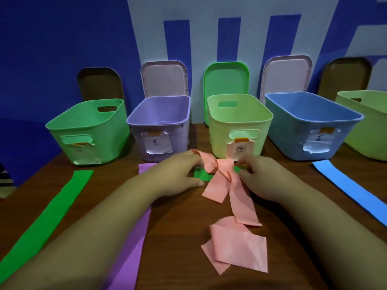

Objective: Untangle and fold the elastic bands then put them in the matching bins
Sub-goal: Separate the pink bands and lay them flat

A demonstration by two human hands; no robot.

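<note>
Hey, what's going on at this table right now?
A person is untangling a pink band: the left hand and right hand both pinch its knotted part, just in front of the pale yellow bin. Its loose ends trail toward the person across the wooden table. A green band, a purple band and a blue band lie flat nearby, none yet in a bin.

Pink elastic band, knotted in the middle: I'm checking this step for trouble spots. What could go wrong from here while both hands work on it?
1. The left hand and right hand pinch the knotted pink elastic band on either side; pulling apart may tighten the knot.
2. The short green strip under the knot could get dragged along.
3. The left forearm lies over the flat purple band and may shift it.
</note>
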